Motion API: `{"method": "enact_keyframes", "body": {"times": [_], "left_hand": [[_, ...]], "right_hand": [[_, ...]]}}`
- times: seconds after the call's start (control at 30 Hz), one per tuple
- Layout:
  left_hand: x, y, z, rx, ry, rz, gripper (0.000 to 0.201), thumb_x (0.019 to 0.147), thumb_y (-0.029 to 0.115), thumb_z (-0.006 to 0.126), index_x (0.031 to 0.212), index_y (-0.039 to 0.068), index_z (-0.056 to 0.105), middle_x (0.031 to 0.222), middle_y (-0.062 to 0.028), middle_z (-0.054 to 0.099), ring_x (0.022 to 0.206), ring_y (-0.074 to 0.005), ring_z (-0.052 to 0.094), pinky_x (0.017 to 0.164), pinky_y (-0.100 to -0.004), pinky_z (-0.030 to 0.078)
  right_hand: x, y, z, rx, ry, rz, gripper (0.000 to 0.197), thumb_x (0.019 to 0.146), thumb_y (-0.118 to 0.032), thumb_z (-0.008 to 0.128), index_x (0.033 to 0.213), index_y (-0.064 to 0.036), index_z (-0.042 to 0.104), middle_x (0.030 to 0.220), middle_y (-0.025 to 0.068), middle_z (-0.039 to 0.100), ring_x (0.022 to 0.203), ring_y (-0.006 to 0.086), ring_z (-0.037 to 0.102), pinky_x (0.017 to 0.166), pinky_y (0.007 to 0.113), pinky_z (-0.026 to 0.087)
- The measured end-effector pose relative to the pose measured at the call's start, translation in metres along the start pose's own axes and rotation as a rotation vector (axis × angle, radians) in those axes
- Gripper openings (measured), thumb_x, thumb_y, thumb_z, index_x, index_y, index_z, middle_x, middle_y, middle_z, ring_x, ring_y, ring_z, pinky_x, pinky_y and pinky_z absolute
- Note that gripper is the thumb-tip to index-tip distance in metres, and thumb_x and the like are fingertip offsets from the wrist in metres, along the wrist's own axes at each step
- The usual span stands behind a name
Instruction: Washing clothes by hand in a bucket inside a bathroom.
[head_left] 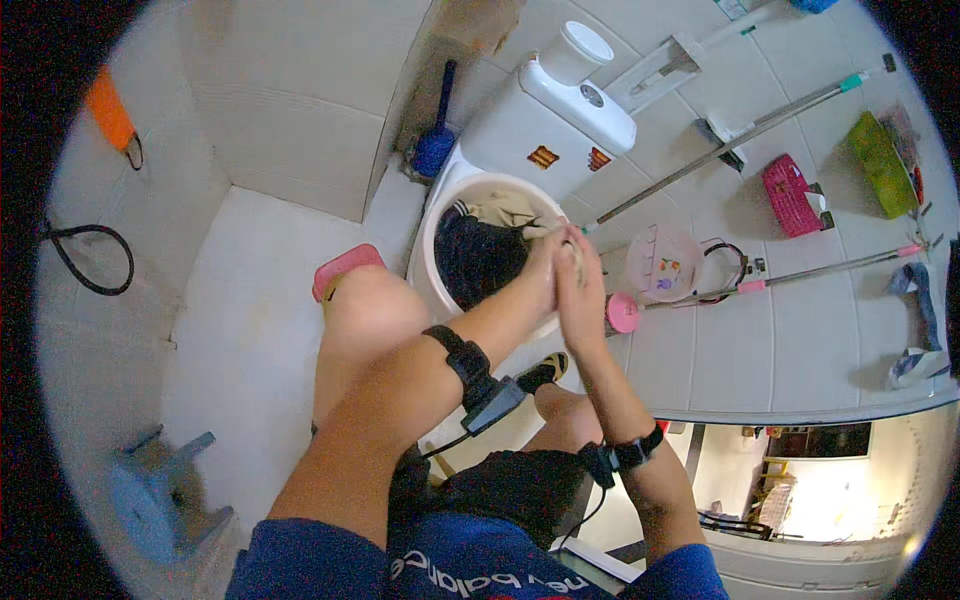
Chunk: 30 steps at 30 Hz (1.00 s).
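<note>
A round white tub (pixel 427 245) stands in front of the toilet, with wet-looking clothes bunched inside. A dark garment (pixel 474 260) fills most of it, and a beige garment (pixel 500 208) lies along the far side. Above the right part of the tub my two hands are pressed together, closed around a bunched piece of the beige garment. My left hand (pixel 543 262) comes in from the left, its fingers largely hidden. My right hand (pixel 580 285) covers the cloth from the right, fingers pointing away from me. Only a little cloth shows between them.
Behind the tub is a white toilet (pixel 500 125); a blue toilet brush (pixel 434 150) stands left of it. A pink-capped container (pixel 621 313) is close to my right hand. Long poles (pixel 740 150), a pink basket (pixel 790 195) and a green basket (pixel 880 165) hang on the right wall. A blue stool (pixel 150 500) sits lower left.
</note>
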<state>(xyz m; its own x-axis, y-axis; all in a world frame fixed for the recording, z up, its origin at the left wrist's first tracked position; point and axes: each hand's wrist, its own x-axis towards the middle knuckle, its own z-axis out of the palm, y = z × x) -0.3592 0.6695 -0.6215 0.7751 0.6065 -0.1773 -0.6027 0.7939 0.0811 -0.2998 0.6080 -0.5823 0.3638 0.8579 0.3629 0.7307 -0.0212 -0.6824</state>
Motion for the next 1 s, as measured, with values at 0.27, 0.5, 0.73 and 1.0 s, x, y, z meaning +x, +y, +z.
{"method": "enact_keyframes", "body": {"times": [0.27, 0.5, 0.73, 1.0], "left_hand": [[-0.005, 0.013, 0.018, 0.182, 0.11, 0.151, 0.038, 0.103, 0.047, 0.049, 0.127, 0.019, 0.06, 0.119, -0.0053, 0.065, 0.108, -0.0221, 0.063, 0.095, -0.0396, 0.049], [0.004, -0.014, 0.034, 0.098, 0.107, 0.004, 0.047, 0.097, 0.053, 0.055, 0.125, 0.015, 0.06, 0.118, -0.0117, 0.065, 0.111, -0.0276, 0.061, 0.1, -0.0422, 0.045], [-0.012, -0.013, 0.044, 0.078, 0.168, -0.135, 0.036, 0.1, 0.045, 0.055, 0.122, 0.019, 0.064, 0.124, -0.006, 0.065, 0.11, -0.0265, 0.063, 0.098, -0.0425, 0.049], [0.011, -0.014, -0.021, 0.015, -0.223, 0.173, 0.037, 0.102, 0.041, 0.053, 0.13, 0.018, 0.06, 0.12, -0.0035, 0.064, 0.117, -0.0202, 0.06, 0.1, -0.0392, 0.046]], "right_hand": [[0.01, -0.012, 0.003, -0.03, 0.012, -0.053, 0.045, 0.104, -0.033, 0.05, 0.135, -0.0007, 0.059, 0.138, 0.0225, 0.059, 0.128, 0.0364, 0.055, 0.111, 0.042, 0.039], [0.051, 0.013, -0.026, 0.215, 0.076, 0.303, 0.042, 0.101, -0.023, 0.05, 0.138, -0.003, 0.057, 0.139, 0.0198, 0.058, 0.128, 0.034, 0.056, 0.11, 0.042, 0.04], [0.032, 0.025, -0.025, 0.02, -0.002, 0.186, 0.045, 0.107, -0.027, 0.045, 0.141, 0.001, 0.052, 0.135, 0.0161, 0.06, 0.12, 0.0243, 0.058, 0.106, 0.038, 0.043], [-0.001, -0.009, 0.004, 0.016, -0.065, 0.146, 0.042, 0.105, -0.029, 0.05, 0.137, -0.002, 0.056, 0.138, 0.0203, 0.058, 0.129, 0.0332, 0.053, 0.111, 0.04, 0.037]]}}
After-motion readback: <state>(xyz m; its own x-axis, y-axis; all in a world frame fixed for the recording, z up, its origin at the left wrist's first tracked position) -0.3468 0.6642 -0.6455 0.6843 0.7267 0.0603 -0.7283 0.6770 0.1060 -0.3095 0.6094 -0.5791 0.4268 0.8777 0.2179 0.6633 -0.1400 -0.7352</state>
